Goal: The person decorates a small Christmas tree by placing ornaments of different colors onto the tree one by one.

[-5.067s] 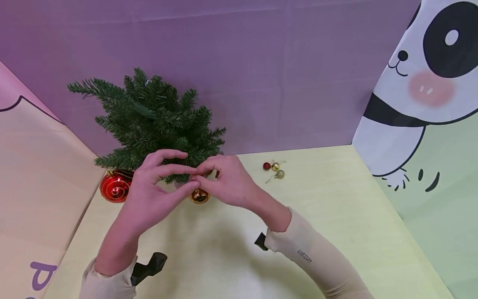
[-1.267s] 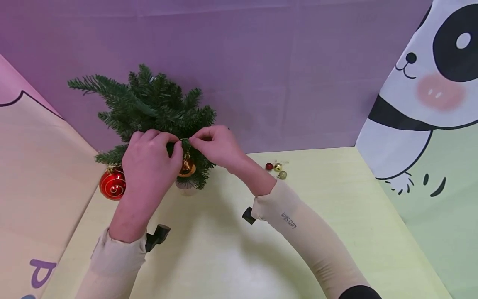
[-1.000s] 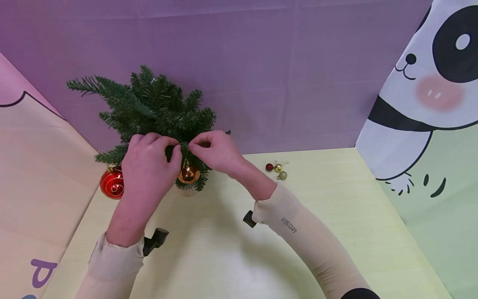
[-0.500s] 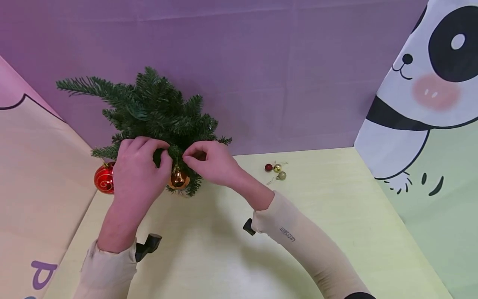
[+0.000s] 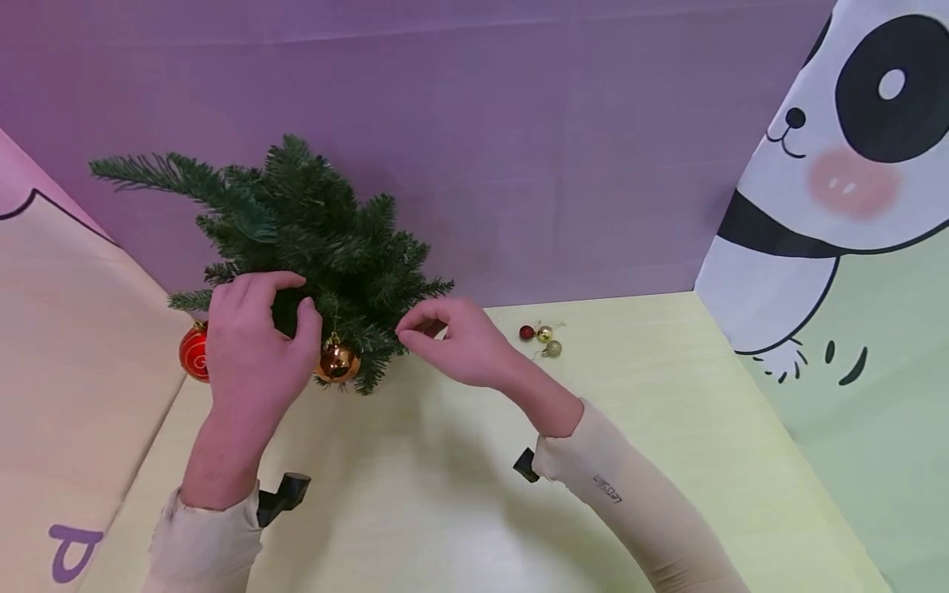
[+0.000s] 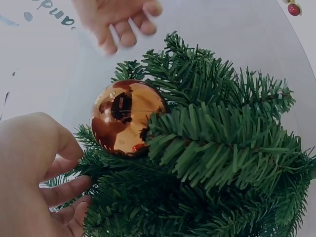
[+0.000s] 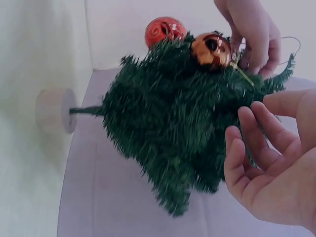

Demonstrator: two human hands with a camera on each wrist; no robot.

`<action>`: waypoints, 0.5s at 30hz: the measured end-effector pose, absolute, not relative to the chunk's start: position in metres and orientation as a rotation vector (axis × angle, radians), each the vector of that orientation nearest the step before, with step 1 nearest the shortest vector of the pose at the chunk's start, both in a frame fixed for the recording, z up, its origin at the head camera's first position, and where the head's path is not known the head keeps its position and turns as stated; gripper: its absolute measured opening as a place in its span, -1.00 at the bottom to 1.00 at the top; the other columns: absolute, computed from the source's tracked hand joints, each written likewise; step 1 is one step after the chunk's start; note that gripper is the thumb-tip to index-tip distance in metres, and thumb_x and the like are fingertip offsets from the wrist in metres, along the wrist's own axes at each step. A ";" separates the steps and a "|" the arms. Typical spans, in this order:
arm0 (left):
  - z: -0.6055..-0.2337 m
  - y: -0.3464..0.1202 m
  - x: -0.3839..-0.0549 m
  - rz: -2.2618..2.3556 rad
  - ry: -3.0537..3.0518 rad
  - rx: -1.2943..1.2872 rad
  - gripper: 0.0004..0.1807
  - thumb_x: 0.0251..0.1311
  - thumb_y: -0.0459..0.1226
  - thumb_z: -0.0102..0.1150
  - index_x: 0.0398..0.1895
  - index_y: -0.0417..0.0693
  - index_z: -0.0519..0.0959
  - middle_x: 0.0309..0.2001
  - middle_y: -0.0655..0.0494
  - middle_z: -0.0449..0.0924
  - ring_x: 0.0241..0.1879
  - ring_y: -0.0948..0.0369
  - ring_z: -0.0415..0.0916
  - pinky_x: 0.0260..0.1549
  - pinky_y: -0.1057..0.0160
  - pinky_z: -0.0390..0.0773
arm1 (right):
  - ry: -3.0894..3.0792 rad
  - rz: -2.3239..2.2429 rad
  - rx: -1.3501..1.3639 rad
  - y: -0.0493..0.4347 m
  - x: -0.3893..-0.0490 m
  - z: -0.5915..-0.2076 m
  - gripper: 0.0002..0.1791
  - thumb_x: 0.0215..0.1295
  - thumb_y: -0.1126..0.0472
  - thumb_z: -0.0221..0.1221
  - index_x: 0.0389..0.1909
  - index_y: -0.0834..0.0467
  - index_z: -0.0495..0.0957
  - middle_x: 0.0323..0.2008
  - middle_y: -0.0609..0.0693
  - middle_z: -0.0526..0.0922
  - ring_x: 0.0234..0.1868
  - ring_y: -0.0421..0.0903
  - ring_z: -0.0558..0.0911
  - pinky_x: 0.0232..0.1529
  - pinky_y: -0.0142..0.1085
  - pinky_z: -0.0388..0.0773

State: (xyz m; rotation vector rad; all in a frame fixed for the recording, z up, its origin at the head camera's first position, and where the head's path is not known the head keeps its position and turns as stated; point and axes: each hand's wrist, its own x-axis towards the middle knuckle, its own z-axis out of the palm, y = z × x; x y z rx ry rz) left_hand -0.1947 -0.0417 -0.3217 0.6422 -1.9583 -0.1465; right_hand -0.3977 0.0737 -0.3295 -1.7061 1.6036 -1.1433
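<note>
A copper-gold Christmas bauble (image 5: 338,360) hangs by a thin loop from a front branch of the small green Christmas tree (image 5: 319,222). Just left of the bauble, my left hand (image 5: 255,338) is among the branches with thumb and fingers apart; in the left wrist view its fingertips touch needles. My right hand (image 5: 460,346) is off the tree's right side, its fingers loosely bent and nothing between them. A red bauble (image 5: 194,352) with a swirl pattern hangs at the tree's left, partly hidden by my left hand.
Small ornaments lie on the pale table (image 5: 474,478) right of the tree: a dark red ball (image 5: 526,333), a shiny gold ball (image 5: 544,333) and a glittery one (image 5: 553,349). A purple backdrop (image 5: 489,148) stands close behind. The tree's round base (image 7: 55,111) shows in the right wrist view.
Earlier both hands pinched the copper-gold bauble's loop and brought it to the branch. Now the loop is let go; the right hand has drawn back rightward, the left slightly leftward.
</note>
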 end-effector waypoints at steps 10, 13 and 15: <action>-0.330 -0.050 -0.187 -0.185 -1.894 0.626 -0.79 0.16 -0.37 0.20 -0.17 -0.33 0.60 -0.16 -0.26 0.58 -0.12 -0.22 0.38 -0.09 -0.18 0.28 | 1.749 -1.026 -1.654 0.095 -0.434 -0.353 -0.87 0.38 0.14 0.16 -0.19 0.00 0.67 -0.25 -0.19 0.64 -0.21 -0.19 0.58 -0.16 -0.26 0.53; -0.330 -0.052 -0.186 -0.179 -1.885 0.616 -0.79 0.18 -0.36 0.20 -0.18 -0.34 0.60 -0.18 -0.27 0.58 -0.13 -0.22 0.39 -0.09 -0.18 0.27 | 1.780 -0.983 -1.626 0.099 -0.449 -0.366 -0.86 0.38 0.15 0.15 -0.18 0.02 0.67 -0.25 -0.18 0.65 -0.21 -0.17 0.58 -0.15 -0.25 0.52; -0.330 -0.053 -0.186 -0.179 -1.884 0.615 -0.79 0.19 -0.34 0.20 -0.18 -0.34 0.60 -0.18 -0.27 0.59 -0.12 -0.22 0.39 -0.09 -0.17 0.28 | 1.785 -0.964 -1.601 0.100 -0.460 -0.376 -0.86 0.38 0.16 0.15 -0.17 0.04 0.66 -0.24 -0.15 0.65 -0.22 -0.16 0.59 -0.15 -0.24 0.53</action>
